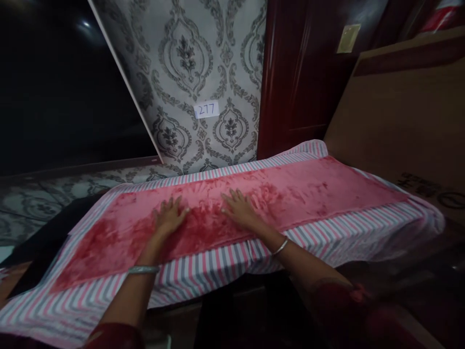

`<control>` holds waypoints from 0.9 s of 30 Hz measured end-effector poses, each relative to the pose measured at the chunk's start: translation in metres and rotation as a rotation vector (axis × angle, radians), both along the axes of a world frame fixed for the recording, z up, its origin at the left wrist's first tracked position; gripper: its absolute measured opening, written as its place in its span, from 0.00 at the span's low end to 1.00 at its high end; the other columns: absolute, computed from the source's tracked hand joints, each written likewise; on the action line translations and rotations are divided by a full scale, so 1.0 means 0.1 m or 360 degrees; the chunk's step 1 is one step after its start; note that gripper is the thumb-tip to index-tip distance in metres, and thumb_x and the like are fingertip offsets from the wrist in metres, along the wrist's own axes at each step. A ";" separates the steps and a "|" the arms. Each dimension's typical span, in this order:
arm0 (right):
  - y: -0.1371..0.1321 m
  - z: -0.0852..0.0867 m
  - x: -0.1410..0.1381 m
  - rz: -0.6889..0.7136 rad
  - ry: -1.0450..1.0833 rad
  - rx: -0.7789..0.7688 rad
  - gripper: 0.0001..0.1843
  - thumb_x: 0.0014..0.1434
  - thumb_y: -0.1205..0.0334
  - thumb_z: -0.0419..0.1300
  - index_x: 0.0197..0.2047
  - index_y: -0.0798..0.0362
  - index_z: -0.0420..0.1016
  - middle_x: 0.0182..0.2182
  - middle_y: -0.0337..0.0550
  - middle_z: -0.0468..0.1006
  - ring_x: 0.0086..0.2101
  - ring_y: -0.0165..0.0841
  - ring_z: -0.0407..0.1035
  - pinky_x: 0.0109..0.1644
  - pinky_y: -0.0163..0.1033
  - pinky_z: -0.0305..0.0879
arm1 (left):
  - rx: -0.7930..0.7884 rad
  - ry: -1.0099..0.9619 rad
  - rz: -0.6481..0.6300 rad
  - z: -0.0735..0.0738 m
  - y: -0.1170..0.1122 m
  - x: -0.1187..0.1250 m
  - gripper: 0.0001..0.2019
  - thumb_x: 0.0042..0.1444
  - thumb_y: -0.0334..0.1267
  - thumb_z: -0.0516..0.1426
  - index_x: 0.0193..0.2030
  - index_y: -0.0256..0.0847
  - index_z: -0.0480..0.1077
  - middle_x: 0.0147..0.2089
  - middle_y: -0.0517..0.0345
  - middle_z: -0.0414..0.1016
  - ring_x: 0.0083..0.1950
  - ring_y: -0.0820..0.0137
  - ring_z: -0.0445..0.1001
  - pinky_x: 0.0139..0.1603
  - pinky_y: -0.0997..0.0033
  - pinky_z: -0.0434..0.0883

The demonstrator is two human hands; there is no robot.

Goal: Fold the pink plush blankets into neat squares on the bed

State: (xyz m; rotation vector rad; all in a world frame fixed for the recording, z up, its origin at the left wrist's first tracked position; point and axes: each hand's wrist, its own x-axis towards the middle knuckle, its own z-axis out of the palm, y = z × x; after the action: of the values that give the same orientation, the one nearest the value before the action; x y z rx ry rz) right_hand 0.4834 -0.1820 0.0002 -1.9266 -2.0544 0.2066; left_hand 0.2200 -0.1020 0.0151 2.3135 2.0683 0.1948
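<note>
A long pink plush cloth [203, 230] lies spread flat over a striped sheet [210, 264] in white, grey and pink. Darker red smears in its pile mark where the nap lies differently. My left hand [170, 217] rests on the cloth left of its middle, fingers spread and pointing away from me. To the right of it, my right hand [240, 209] is laid on the same cloth, also with fingers apart. Neither hand grips anything. A greenish bangle [143, 269] circles my left wrist, and a thin silver bangle [280, 245] my right.
At the upper left stands a large dark screen [69, 87]. A paper label reading 277 [206, 109] is stuck on the patterned wallpaper [187, 53]. A dark red door [298, 72] is behind, and a big cardboard box [407, 116] borders the right end of the sheet.
</note>
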 end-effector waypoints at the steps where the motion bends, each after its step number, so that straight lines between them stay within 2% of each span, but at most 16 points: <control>1: 0.02 -0.03 -0.13 0.0042 0.0000 0.0015 0.36 0.70 0.41 0.49 0.76 0.41 0.49 0.75 0.48 0.42 0.73 0.51 0.35 0.70 0.66 0.39 | 0.0031 0.0005 0.0064 -0.02 0.03 -0.18 0.39 0.63 0.63 0.42 0.77 0.48 0.47 0.78 0.45 0.46 0.78 0.42 0.43 0.71 0.28 0.44; 4: 0.05 -0.20 -0.40 0.0124 -0.0050 -0.0009 0.36 0.69 0.39 0.49 0.76 0.39 0.50 0.75 0.46 0.41 0.73 0.52 0.33 0.70 0.69 0.33 | 0.0105 0.0053 0.0183 -0.18 0.05 -0.61 0.38 0.63 0.62 0.43 0.77 0.48 0.47 0.77 0.44 0.49 0.77 0.40 0.42 0.70 0.25 0.43; 6: 0.06 -0.33 -0.46 0.0140 -0.0097 -0.0026 0.36 0.69 0.38 0.48 0.75 0.38 0.50 0.75 0.43 0.41 0.73 0.52 0.32 0.70 0.70 0.29 | 0.0106 0.0083 0.0220 -0.31 0.03 -0.75 0.38 0.63 0.60 0.44 0.77 0.48 0.48 0.78 0.44 0.49 0.77 0.39 0.42 0.69 0.24 0.43; 9: 0.07 -0.44 -0.45 0.0144 -0.0119 -0.0020 0.36 0.69 0.38 0.48 0.75 0.37 0.50 0.75 0.42 0.41 0.73 0.52 0.31 0.70 0.70 0.28 | 0.0094 0.0097 0.0232 -0.43 -0.02 -0.80 0.36 0.65 0.59 0.42 0.77 0.50 0.47 0.79 0.44 0.45 0.77 0.38 0.42 0.67 0.21 0.43; 12: 0.08 -0.48 -0.42 0.0138 -0.0128 -0.0012 0.36 0.69 0.38 0.47 0.75 0.37 0.50 0.75 0.42 0.41 0.73 0.52 0.32 0.70 0.70 0.29 | 0.0082 0.0137 0.0247 -0.46 -0.07 -0.76 0.35 0.66 0.57 0.41 0.77 0.50 0.46 0.79 0.45 0.42 0.77 0.38 0.41 0.67 0.21 0.44; 17: 0.09 -0.53 -0.44 0.0113 -0.0204 0.0009 0.36 0.69 0.39 0.48 0.75 0.39 0.51 0.75 0.45 0.44 0.72 0.53 0.35 0.70 0.70 0.30 | 0.0068 0.0193 0.0238 -0.42 -0.14 -0.72 0.35 0.66 0.57 0.42 0.76 0.47 0.49 0.79 0.45 0.43 0.77 0.36 0.39 0.69 0.24 0.43; 20: 0.08 -0.56 -0.45 0.0112 -0.0250 0.0021 0.35 0.69 0.39 0.47 0.75 0.39 0.51 0.75 0.45 0.44 0.72 0.54 0.35 0.70 0.71 0.31 | -0.0093 0.0104 0.0244 -0.33 -0.12 -0.80 0.35 0.67 0.58 0.42 0.77 0.47 0.48 0.79 0.47 0.42 0.78 0.39 0.39 0.71 0.27 0.42; 22: 0.08 -0.58 -0.45 0.0109 -0.0269 0.0039 0.34 0.70 0.40 0.47 0.75 0.39 0.52 0.75 0.45 0.44 0.72 0.54 0.36 0.69 0.72 0.33 | -0.0178 -0.0020 0.0209 -0.22 -0.09 -0.92 0.34 0.68 0.56 0.40 0.77 0.46 0.46 0.79 0.48 0.42 0.78 0.45 0.41 0.73 0.32 0.45; 24: 0.07 -0.58 -0.46 0.0101 -0.0284 0.0059 0.34 0.70 0.40 0.47 0.75 0.39 0.52 0.75 0.44 0.44 0.72 0.54 0.36 0.69 0.71 0.35 | -0.0145 -0.0097 0.0207 -0.11 -0.08 -1.10 0.34 0.68 0.54 0.40 0.77 0.44 0.46 0.79 0.46 0.43 0.78 0.51 0.44 0.73 0.37 0.48; 27: 0.06 -0.59 -0.47 0.0087 -0.0322 0.0070 0.34 0.70 0.41 0.47 0.75 0.39 0.53 0.75 0.46 0.47 0.72 0.55 0.38 0.69 0.71 0.35 | -0.0009 -0.0047 0.0369 -0.01 -0.09 -1.45 0.34 0.68 0.53 0.41 0.76 0.40 0.48 0.79 0.41 0.44 0.78 0.49 0.44 0.73 0.33 0.47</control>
State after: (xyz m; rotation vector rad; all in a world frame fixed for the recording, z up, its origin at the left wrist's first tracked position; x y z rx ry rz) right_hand 0.4366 -0.1756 -0.0583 -1.9359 -2.2211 -0.0229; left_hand 0.0752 -0.1113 0.0139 2.0499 2.3147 0.2274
